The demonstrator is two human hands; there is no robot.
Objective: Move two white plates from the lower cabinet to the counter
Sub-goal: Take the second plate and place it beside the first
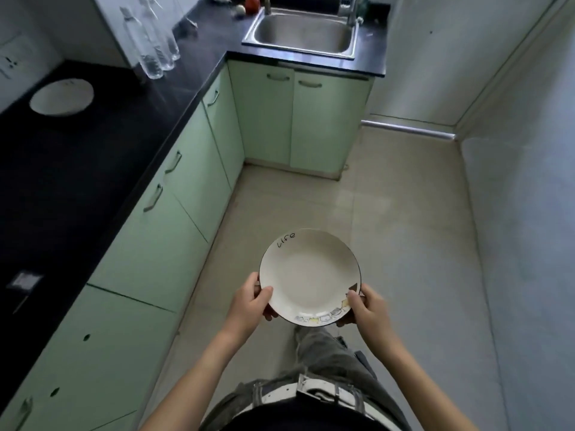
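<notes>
I hold a white plate (308, 275) with a dark rim, the word "life" and small drawings on its edge, level above the floor in front of me. My left hand (253, 301) grips its left edge and my right hand (365, 307) grips its right edge, thumbs on top. A second white plate (61, 97) lies on the black counter (93, 169) at the far left. The pale green lower cabinets (174, 213) under the counter all have their doors shut.
Several clear glass bottles (152, 42) stand at the counter's back corner. A steel sink (303, 34) with a tap is set in the far counter, with a red fruit (252, 3) beside it. Beige floor tiles (389, 213) stretch ahead; a white wall runs along the right.
</notes>
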